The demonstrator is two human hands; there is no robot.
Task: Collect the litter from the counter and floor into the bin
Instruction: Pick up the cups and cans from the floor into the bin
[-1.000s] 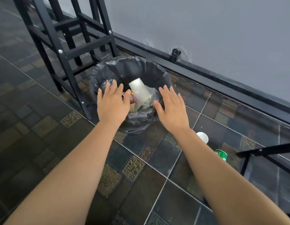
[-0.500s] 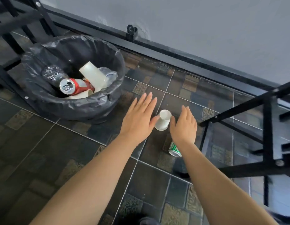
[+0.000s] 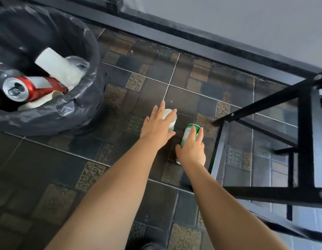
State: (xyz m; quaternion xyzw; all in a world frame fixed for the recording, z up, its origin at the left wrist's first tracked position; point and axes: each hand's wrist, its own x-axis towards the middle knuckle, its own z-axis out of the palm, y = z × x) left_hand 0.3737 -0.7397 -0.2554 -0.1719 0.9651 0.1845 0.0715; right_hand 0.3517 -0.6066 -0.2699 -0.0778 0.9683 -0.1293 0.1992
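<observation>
A white paper cup [image 3: 170, 118] lies on the dark tiled floor, and my left hand [image 3: 157, 126] reaches over it with straight fingers that touch it. Just to its right lies a green drink can [image 3: 188, 132]. My right hand [image 3: 191, 149] rests on the can, with its fingers over the top and its thumb on the left side. The bin [image 3: 80, 112], lined with a black bag, stands at the upper left. It holds a red can [image 3: 32, 89], white cups [image 3: 52, 63] and a clear bottle at the left edge.
A black metal frame [image 3: 264, 103] stands close on the right, with one leg right beside the green can. A black rail [image 3: 192, 42] runs along the foot of the grey wall. The toe of a shoe [image 3: 151, 247] shows at the bottom edge.
The view swung from the bin to the floor at its right. Both hands left the bin rim and came down. The left now touches the cup and the right closes on the green can.
</observation>
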